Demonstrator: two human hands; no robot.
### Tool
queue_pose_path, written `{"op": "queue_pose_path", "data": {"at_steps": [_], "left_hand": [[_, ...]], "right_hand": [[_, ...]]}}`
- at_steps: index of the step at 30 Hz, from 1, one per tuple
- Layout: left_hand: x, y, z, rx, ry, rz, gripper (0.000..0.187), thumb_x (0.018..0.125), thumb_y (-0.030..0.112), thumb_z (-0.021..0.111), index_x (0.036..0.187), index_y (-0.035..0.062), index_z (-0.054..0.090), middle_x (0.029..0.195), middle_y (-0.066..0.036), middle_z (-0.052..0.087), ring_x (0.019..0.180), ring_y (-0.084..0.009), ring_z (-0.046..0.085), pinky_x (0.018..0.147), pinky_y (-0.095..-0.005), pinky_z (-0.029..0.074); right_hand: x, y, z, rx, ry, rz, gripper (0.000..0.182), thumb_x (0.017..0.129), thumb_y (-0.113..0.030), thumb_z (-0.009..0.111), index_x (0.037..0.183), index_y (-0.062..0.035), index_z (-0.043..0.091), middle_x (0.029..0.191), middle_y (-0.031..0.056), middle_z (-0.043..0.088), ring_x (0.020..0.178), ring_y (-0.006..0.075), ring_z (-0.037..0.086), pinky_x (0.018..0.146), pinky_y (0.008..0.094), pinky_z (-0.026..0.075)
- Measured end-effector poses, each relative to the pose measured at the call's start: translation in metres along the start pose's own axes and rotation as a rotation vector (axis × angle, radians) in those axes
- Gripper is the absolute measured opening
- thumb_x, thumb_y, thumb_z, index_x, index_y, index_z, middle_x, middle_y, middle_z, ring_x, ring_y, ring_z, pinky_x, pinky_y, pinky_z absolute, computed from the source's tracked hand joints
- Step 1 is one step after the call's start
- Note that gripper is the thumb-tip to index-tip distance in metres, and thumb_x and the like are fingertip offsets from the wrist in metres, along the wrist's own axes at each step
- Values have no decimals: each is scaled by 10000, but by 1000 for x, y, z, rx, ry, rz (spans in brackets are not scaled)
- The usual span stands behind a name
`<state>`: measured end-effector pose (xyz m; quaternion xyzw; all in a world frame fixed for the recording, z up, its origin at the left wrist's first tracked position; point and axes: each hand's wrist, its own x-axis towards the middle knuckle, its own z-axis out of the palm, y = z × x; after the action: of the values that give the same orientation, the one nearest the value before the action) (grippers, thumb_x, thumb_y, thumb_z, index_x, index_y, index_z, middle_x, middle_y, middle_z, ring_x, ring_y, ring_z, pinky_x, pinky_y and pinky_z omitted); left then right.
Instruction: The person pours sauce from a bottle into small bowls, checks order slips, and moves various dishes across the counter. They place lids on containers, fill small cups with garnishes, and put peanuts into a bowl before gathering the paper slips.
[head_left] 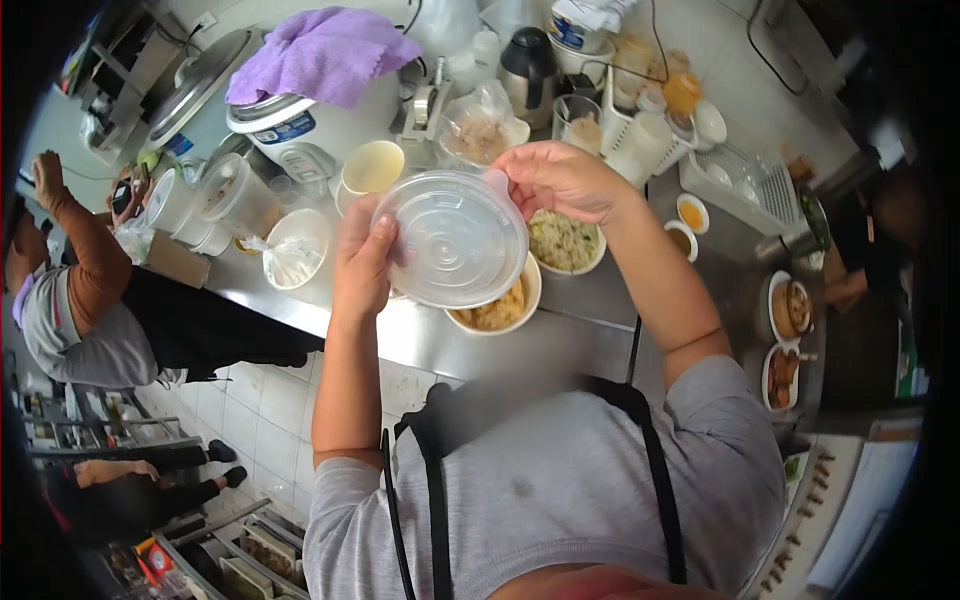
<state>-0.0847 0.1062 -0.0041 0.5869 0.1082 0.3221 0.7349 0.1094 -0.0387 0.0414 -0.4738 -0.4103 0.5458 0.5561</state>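
Observation:
A round, translucent plastic lid (pixel 452 240) is held up over the counter between both my hands. My left hand (pixel 366 250) grips its left edge, thumb on top. At the upper right rim, my right hand (pixel 560 180) pinches the lid's small tab. Partly hidden beneath the lid is a white bowl of yellowish food (pixel 497 308). Just beyond it, below my right hand, stands a white bowl of fried rice (pixel 566 243) with green bits.
Behind the lid are an empty-looking tub (pixel 373 167), a bagged food portion (pixel 477 130) and a thermos jug (pixel 528 75). A purple towel (pixel 322 55) drapes over a rice cooker (pixel 310 135). Small sauce cups (pixel 692 214) and plated dishes (pixel 790 307) sit right. Other people work at left and right.

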Motion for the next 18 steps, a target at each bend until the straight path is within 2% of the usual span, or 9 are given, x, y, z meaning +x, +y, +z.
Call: {"op": "queue_pose_path", "data": {"at_steps": [6,9,12,18], "left_hand": [[-35,-13,1,-22,-148,-124,181,830,160,470,969,45,480,747,11,499,620,-58,455,528,-186,375],[-53,-26,-4,-10,-208,-223,157,826,133,471,959,50,488,774,21,515,652,-47,459,567,-179,380],[-66,-36,-1,-57,-256,-299,159,818,113,478,960,41,488,824,11,534,719,-49,474,635,-185,390],[-75,-51,5,-77,-346,-360,159,812,97,480,959,36,487,847,1,540,725,-56,482,651,-194,399]], "right_hand": [[-32,59,29,493,-220,-48,253,773,-242,572,899,-37,493,802,46,563,706,149,558,593,277,463],[-51,99,39,574,-318,-14,281,745,-245,608,901,-43,492,819,43,561,699,153,553,608,277,456],[-69,122,55,667,-257,31,336,706,-264,647,911,-46,495,824,41,561,700,152,546,632,278,446],[-92,136,67,707,-174,6,380,682,-279,667,934,-47,502,829,42,561,715,150,540,648,273,439]]}}
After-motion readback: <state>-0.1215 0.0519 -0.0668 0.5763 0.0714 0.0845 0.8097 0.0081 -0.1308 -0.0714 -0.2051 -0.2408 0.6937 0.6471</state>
